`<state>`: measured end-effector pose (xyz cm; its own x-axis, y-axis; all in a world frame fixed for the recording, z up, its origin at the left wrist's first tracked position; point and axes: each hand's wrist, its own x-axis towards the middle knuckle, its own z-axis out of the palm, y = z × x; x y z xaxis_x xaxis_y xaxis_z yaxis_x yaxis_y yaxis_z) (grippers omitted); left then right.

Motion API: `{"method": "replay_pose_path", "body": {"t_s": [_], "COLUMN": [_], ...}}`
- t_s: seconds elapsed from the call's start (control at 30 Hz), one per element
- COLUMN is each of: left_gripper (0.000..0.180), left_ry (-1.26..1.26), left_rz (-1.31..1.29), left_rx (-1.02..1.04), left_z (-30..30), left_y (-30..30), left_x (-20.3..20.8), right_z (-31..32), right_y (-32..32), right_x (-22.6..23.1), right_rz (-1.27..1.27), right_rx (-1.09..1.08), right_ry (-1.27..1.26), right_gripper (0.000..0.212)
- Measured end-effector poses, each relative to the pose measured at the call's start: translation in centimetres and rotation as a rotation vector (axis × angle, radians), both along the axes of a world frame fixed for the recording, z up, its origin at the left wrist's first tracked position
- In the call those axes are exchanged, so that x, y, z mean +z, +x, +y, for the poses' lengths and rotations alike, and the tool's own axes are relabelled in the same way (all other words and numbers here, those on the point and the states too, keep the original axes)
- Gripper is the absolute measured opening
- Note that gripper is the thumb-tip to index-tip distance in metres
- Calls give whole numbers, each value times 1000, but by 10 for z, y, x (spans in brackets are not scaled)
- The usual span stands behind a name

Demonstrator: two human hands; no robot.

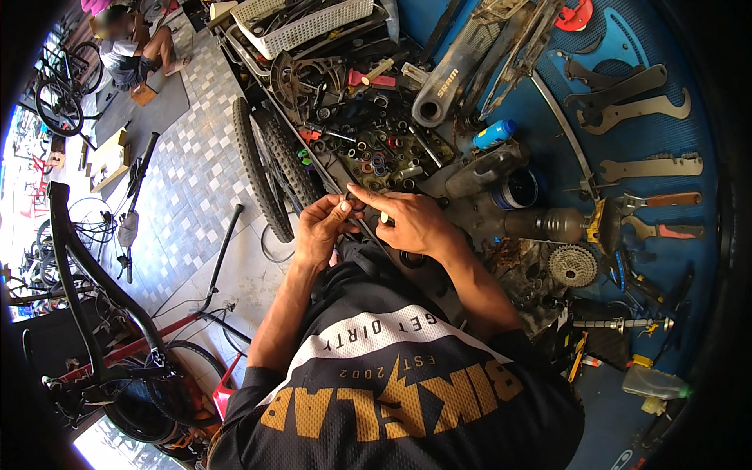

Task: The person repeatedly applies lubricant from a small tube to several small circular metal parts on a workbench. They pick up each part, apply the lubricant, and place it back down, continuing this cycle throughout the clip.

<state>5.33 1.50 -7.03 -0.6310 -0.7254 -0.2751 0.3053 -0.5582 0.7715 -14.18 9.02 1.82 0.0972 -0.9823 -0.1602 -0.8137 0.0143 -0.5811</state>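
My left hand [322,225] is closed in a pinch, thumb against fingertips, in front of my body at the bench edge. Whatever small thing it grips is mostly hidden by the fingers. My right hand [419,224] reaches in from the right, its index finger stretched out to the left fingertips. Its other fingers are curled in, and the pale end of a small rod-like piece [385,218] shows among them. Just beyond the hands, several small rings and bearings [376,160] lie on the greasy bench beside a metal crank arm [436,98].
Two knobbly tyres [258,172] lean left of the bench. To the right are a blue bottle [495,135], a cassette [573,266] and a blue tool board [627,184] with wrenches. A black bike frame [102,290] stands at left. Another person [133,55] sits far left.
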Motion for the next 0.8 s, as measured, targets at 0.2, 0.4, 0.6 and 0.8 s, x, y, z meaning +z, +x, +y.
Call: {"method": "replay_pose_path", "body": {"t_s": [0.2, 0.4, 0.6, 0.8], "left_gripper": [23, 23, 21, 21], "left_ry": [6, 37, 40, 70], "left_rz": [23, 10, 0, 15], "left_rx": [-28, -12, -3, 23], "left_z": [1, -1, -2, -2], "left_y": [1, 0, 1, 2], "left_x": [4, 3, 2, 1], "right_z": [-1, 7, 7, 6], "right_y": [3, 3, 2, -7], "right_x": [4, 16, 10, 9], "right_rz": [227, 159, 318, 120], "right_rx": [-74, 12, -50, -155], "right_ry": [-24, -44, 14, -89], "right_gripper": [87, 87, 82, 74]}}
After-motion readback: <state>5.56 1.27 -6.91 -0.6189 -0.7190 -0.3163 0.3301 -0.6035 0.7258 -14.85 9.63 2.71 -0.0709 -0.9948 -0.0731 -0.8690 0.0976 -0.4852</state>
